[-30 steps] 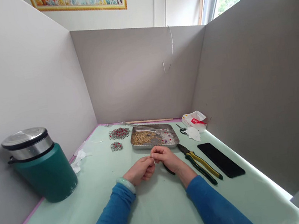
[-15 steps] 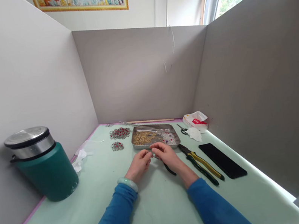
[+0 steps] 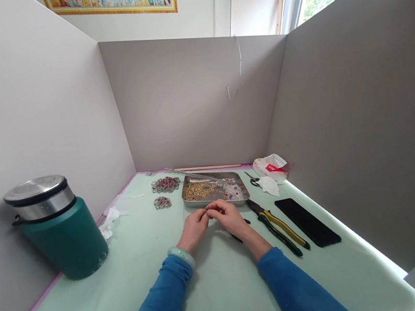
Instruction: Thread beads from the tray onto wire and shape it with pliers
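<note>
Fingertips meet, left hand (image 3: 194, 229) against right hand (image 3: 228, 218), both closed in a narrow pinch low over the worktop (image 3: 218, 291). Whatever sits between them is hidden; I can't tell what they hold. Straight ahead, just beyond the knuckles, is the tray (image 3: 194, 204), its long axis running crossways to the forearms. And here's the relation that counts: gold beads (image 3: 199, 190) lie ahead, toward the left end, with clear beads (image 3: 233, 189) at the right end, on the right hand's side and nearer to it. That right hand overlaps the tray's near edge in view; touching or not, I can't say. A dark tool (image 3: 236, 237) peeks from under the right wrist. Farther right, pliers (image 3: 259, 212) slant away, jaws toward the tray, then a phone (image 3: 308, 222). Out left of the tray, two piles: the big pile (image 3: 165, 185) behind, the small pile (image 3: 162, 203) in front.
</note>
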The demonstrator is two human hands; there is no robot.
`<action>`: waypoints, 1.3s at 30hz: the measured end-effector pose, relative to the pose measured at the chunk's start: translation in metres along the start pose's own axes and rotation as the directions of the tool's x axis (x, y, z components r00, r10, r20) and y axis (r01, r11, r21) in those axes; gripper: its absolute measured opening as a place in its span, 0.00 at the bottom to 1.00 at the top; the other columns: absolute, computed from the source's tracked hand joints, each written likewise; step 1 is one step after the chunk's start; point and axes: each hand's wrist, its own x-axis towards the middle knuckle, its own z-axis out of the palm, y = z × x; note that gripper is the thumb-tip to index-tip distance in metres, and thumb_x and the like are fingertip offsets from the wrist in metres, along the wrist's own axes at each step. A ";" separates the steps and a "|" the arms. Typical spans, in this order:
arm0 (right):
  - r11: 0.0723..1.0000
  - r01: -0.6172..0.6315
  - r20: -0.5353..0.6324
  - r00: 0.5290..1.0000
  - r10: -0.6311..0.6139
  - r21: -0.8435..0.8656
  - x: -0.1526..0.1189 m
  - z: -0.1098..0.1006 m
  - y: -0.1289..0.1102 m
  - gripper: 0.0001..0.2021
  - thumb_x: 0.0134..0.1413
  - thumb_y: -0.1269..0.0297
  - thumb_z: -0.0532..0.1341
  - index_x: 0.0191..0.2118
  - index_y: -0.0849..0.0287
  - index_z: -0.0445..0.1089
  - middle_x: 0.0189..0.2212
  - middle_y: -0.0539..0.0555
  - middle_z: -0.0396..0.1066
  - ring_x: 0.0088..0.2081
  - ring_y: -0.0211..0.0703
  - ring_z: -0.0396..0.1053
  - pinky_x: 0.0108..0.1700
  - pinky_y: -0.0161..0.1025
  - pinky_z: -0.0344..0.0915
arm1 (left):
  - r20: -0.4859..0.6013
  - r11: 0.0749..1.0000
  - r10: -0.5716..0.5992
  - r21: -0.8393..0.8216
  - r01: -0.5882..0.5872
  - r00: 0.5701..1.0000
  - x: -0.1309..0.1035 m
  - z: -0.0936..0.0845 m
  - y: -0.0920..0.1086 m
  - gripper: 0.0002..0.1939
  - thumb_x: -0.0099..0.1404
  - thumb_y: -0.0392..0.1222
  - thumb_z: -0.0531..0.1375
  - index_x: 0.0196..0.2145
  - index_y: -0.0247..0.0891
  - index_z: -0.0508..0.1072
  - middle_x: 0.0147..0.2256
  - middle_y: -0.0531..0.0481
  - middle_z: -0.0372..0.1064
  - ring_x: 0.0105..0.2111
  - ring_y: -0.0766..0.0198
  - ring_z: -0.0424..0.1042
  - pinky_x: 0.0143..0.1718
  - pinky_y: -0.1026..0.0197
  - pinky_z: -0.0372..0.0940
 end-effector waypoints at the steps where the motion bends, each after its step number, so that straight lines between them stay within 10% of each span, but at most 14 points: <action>1: 1.000 0.004 -0.004 1.000 -0.004 -0.001 0.000 0.000 0.000 0.08 0.49 0.64 0.59 0.33 0.58 0.73 0.30 0.51 0.69 0.32 0.39 0.65 0.34 0.35 0.61 | 0.009 1.000 0.000 -0.010 0.000 1.000 0.000 0.000 0.000 0.12 0.56 0.44 0.54 0.19 0.38 0.66 0.18 0.54 0.59 0.22 0.65 0.56 0.25 0.65 0.49; 11: 0.958 0.091 -0.188 0.971 -0.145 -0.273 -0.003 0.014 -0.003 0.10 0.51 0.66 0.56 0.21 0.58 0.62 0.22 0.49 0.61 0.26 0.37 0.59 0.30 0.35 0.55 | -0.028 0.998 0.059 -0.003 -0.059 0.998 -0.007 0.006 0.004 0.13 0.55 0.41 0.56 0.15 0.38 0.64 0.16 0.54 0.57 0.21 0.66 0.53 0.24 0.64 0.46; 15: 0.989 0.054 -0.165 0.983 -0.076 -0.135 0.001 0.013 -0.002 0.10 0.53 0.62 0.56 0.23 0.58 0.65 0.23 0.49 0.63 0.27 0.38 0.61 0.30 0.34 0.57 | 0.019 0.977 -0.049 -0.208 0.052 0.999 -0.007 0.005 0.007 0.12 0.54 0.44 0.58 0.17 0.38 0.64 0.16 0.55 0.54 0.19 0.68 0.51 0.21 0.65 0.44; 24: 0.999 -0.011 -0.146 0.989 0.019 0.054 0.001 0.001 -0.001 0.13 0.57 0.55 0.53 0.33 0.58 0.69 0.24 0.49 0.64 0.25 0.37 0.61 0.28 0.34 0.59 | 0.278 0.631 -0.149 -0.712 0.308 0.949 -0.005 -0.011 0.008 0.13 0.57 0.43 0.56 0.40 0.37 0.66 0.19 0.60 0.56 0.13 0.76 0.43 0.15 0.69 0.38; 39: 0.959 0.175 -0.146 0.967 -0.210 -0.221 -0.009 0.013 -0.009 0.08 0.55 0.66 0.55 0.25 0.58 0.64 0.23 0.49 0.64 0.26 0.37 0.60 0.30 0.34 0.56 | 0.096 0.775 -0.123 -0.612 0.155 0.988 -0.006 -0.001 0.009 0.14 0.59 0.51 0.57 0.27 0.38 0.60 0.22 0.57 0.60 0.14 0.75 0.55 0.14 0.68 0.52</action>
